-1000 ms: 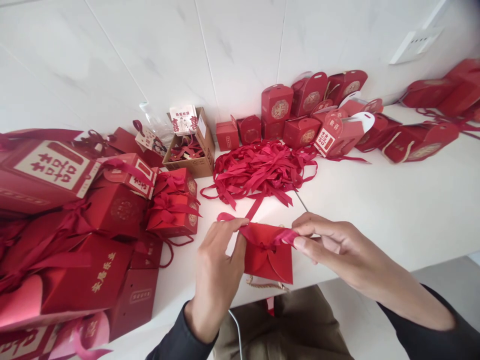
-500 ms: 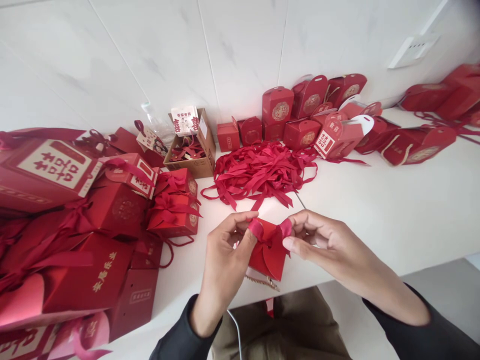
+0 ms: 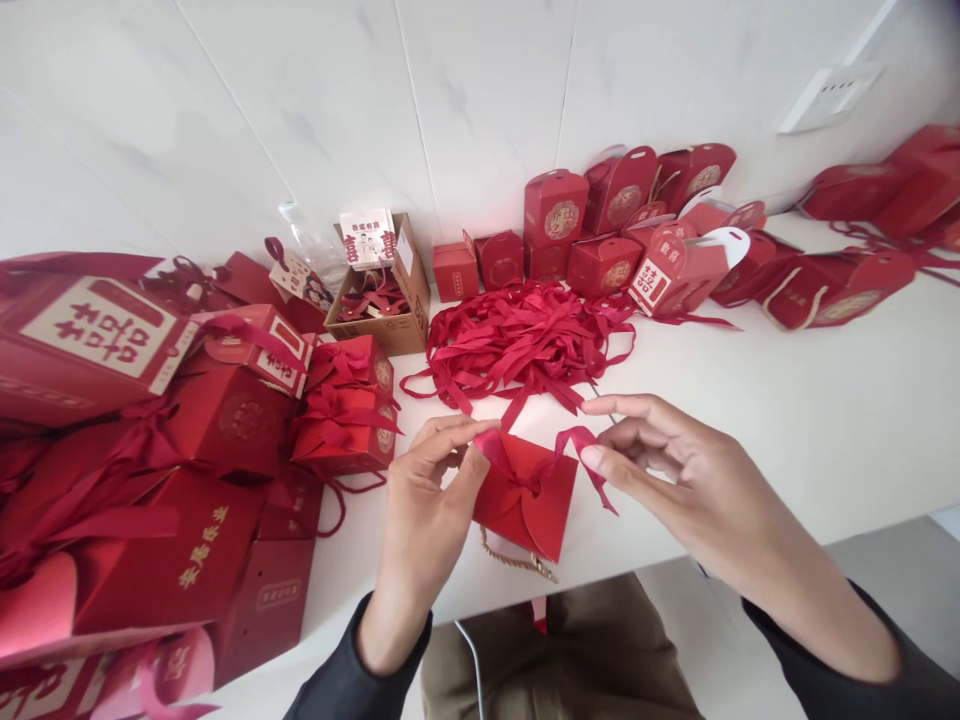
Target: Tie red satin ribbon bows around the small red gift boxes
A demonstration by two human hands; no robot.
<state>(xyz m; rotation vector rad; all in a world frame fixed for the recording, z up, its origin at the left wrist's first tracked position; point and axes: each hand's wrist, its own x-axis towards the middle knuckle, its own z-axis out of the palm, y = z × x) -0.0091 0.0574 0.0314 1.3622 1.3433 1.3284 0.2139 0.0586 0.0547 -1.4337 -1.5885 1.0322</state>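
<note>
A small red box [image 3: 553, 520] sits near the front edge of the white table, with a crimson ribbon [image 3: 523, 488] crossing at the middle of its top. At the box's left, my left hand [image 3: 435, 500] pinches one end of this ribbon between thumb and fingers. My right hand [image 3: 667, 470], off the box's right side, pinches the other end, whose tip hangs below the thumb. A twisted gold cord [image 3: 517, 562] lies under the box's front edge.
Behind the hands lies a heap of crimson ribbons [image 3: 525, 340]. A cardboard box [image 3: 382, 330] stands left of it. Finished-looking red boxes with bows [image 3: 345, 440] are piled at left; several red boxes [image 3: 555, 220] line the wall. A socket [image 3: 831, 98] is on the wall.
My hands have moved apart, the left one leftward and the right one rightward. The ribbon ends are drawn out to the sides, and more of the red box shows.
</note>
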